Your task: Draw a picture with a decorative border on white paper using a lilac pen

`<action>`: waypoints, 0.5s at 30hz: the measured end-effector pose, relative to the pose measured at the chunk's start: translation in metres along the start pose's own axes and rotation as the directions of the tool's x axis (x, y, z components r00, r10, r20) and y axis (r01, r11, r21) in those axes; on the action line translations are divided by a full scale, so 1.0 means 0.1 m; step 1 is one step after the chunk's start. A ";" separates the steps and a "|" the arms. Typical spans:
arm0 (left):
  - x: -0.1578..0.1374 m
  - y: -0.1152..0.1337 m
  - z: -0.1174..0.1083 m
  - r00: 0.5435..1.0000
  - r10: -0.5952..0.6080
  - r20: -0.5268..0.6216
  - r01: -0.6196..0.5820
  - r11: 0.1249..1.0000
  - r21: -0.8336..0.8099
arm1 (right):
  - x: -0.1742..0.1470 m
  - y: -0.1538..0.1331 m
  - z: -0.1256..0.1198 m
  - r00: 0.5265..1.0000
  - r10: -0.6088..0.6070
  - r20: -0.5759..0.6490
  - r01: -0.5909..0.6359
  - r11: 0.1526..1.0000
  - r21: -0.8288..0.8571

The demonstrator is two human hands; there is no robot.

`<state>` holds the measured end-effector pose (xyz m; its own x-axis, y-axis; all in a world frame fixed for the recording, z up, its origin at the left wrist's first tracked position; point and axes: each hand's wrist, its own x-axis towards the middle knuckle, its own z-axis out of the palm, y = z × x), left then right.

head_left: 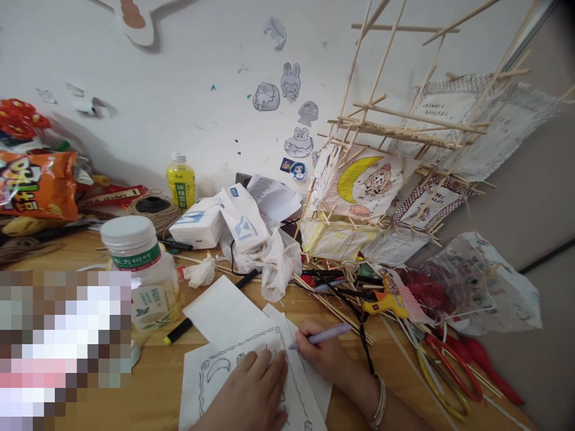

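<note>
A sheet of white paper [227,395] lies on the wooden table, with a wavy drawn border, small corner flowers and a crescent moon. Flat across its middle rests my left hand [256,386], fingers stretched out and covering part of the drawing. My right hand [321,353], with a bracelet at the wrist, is closed around a light purple pen [330,334]. The pen's tip points left, close to the paper's right border; whether it touches I cannot tell. Another white sheet [224,311] sits behind the drawing, and more paper shows under my right hand.
Left of the papers are a clear jar [155,293] and a black marker [179,331]. Tissue packs [197,224] and a yellow drink bottle [181,182] stand behind. To the right lie a yellow glue gun [389,304], scissors [453,365] and a stick frame with drawings [368,185].
</note>
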<state>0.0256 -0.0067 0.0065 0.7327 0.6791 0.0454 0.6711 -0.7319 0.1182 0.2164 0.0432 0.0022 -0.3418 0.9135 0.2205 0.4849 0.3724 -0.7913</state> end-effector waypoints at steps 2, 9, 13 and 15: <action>0.00 -0.01 -0.01 1.000 0.002 0.006 -0.002 1.000 -0.004 | 0.01 -0.01 0.00 1.000 -0.008 0.005 0.008 1.000 -0.006; 0.02 0.02 -0.11 0.999 -0.021 0.028 0.021 1.000 0.017 | 0.01 0.03 0.01 1.000 -0.011 0.027 0.011 1.000 -0.007; 0.01 0.03 -0.13 0.999 -0.021 0.036 0.020 0.999 0.030 | 0.01 0.03 0.00 0.999 0.013 0.034 -0.014 1.000 0.022; 0.00 0.03 -0.14 0.999 -0.022 0.028 0.021 1.000 0.022 | 0.01 0.01 0.00 0.998 0.053 0.031 -0.055 0.997 0.061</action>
<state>0.0262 -0.0079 0.0202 0.7206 0.6932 0.0149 0.6889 -0.7182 0.0973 0.2164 0.0449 0.0020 -0.3407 0.9264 0.1601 0.4531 0.3110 -0.8354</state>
